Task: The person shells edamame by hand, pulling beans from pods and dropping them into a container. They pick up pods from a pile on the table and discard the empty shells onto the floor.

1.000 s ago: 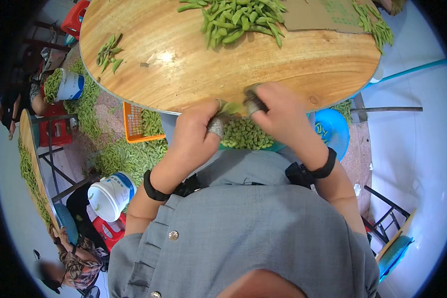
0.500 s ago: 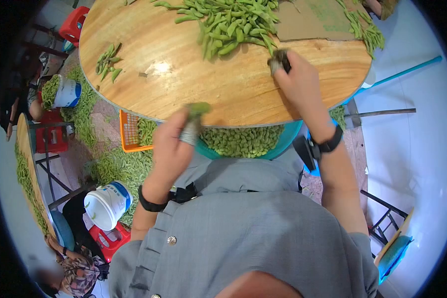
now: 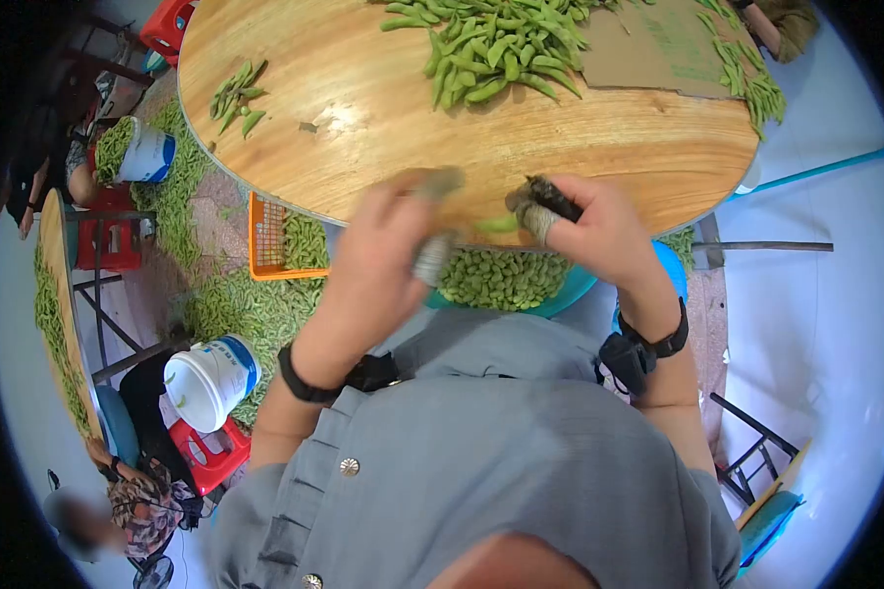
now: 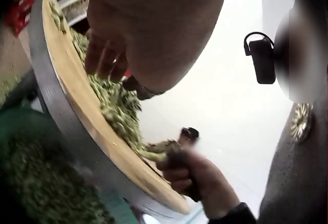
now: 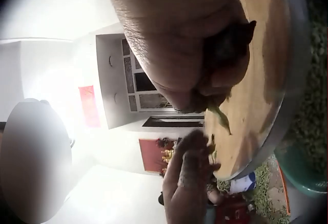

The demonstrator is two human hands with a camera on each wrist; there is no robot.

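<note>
My right hand, with grey wrapping on its thumb and dark wrapping on its fingers, pinches a green soybean pod over the table's near edge. In the right wrist view the pod sticks out from between thumb and fingers. My left hand is blurred just left of the pod, its wrapped thumb and finger apart with nothing visible between them. Beneath both hands, a teal basin holds shelled green beans. A pile of soybean pods lies farther up the wooden table.
Cardboard lies beside the pile, and a few pods are at the table's left. An orange basket, white buckets and scattered pods cover the floor at left. Other people sit at the left.
My right hand has come back from the pile's edge toward me with a pod. My left hand has moved right toward it, and the green piece it held no longer shows.
</note>
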